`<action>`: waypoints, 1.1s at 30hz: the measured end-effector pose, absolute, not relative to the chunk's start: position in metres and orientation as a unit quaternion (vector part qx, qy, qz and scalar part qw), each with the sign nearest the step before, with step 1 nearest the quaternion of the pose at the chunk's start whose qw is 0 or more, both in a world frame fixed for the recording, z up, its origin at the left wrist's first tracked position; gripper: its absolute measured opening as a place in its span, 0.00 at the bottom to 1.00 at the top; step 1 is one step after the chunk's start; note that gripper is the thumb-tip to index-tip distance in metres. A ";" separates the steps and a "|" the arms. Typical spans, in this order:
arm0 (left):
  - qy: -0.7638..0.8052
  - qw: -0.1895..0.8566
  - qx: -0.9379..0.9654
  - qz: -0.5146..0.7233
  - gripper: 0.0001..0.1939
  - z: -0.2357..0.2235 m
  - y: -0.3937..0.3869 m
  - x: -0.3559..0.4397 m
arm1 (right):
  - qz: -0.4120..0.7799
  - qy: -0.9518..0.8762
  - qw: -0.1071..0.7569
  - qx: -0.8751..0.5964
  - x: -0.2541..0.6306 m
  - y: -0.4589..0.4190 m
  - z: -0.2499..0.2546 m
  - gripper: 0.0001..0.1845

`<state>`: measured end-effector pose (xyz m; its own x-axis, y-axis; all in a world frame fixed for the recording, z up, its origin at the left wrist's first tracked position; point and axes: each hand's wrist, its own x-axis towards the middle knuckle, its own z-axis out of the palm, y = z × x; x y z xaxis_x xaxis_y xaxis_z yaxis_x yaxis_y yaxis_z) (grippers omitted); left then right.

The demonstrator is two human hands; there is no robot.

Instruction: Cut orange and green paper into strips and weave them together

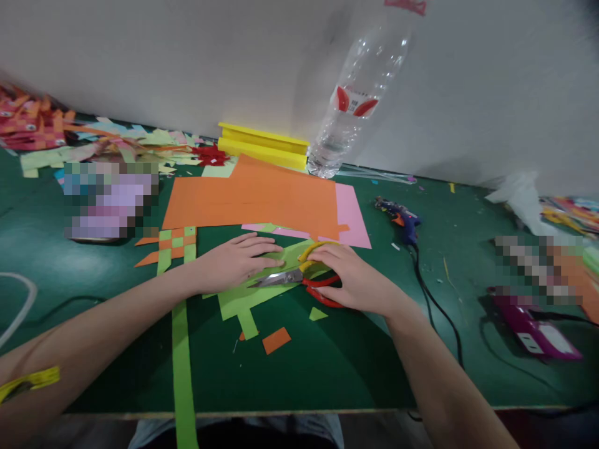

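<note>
My left hand point(243, 259) lies flat with its fingers stretched out on a piece of green paper point(236, 302). In my right hand point(358, 277) are scissors point(281, 279) with one yellow and one red handle loop. Their blades point left over the green paper, just below my left fingers, and look nearly closed. A woven orange and green paper piece point(176, 243) lies left of my left hand. From near it a long green paper strip point(182, 362) passes under my left forearm and hangs over the table's front edge. An orange scrap point(276, 340) and a green scrap point(318, 313) lie closer to me.
Orange sheets point(262, 199) and a pink sheet point(353, 218) lie behind my hands. A plastic bottle point(355, 103) stands by the wall beside a yellow channel-shaped piece point(262, 146). A glue gun point(400, 218) with its cord lies right, a purple power strip point(538, 327) farther right.
</note>
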<state>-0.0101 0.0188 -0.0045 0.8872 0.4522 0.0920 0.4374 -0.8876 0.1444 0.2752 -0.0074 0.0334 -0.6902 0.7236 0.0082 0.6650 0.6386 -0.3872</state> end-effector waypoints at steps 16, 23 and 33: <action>0.228 0.072 0.968 0.076 0.33 -0.004 0.019 -0.011 | 0.203 -0.904 0.073 -0.368 0.267 -0.013 0.036 0.20; 0.246 0.085 0.961 0.095 0.27 -0.007 0.019 -0.012 | 0.238 -0.886 0.075 -0.392 0.273 -0.015 0.043 0.20; 0.421 0.079 0.887 0.171 0.21 -0.007 0.018 -0.009 | 0.203 -0.866 0.071 -0.452 0.290 -0.011 0.039 0.23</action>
<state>-0.0095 0.0180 -0.0072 0.5861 0.7748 0.2369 0.7205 -0.6322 0.2851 0.2900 -0.0105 0.0392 -0.5816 0.8111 -0.0613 0.7539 0.5092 -0.4152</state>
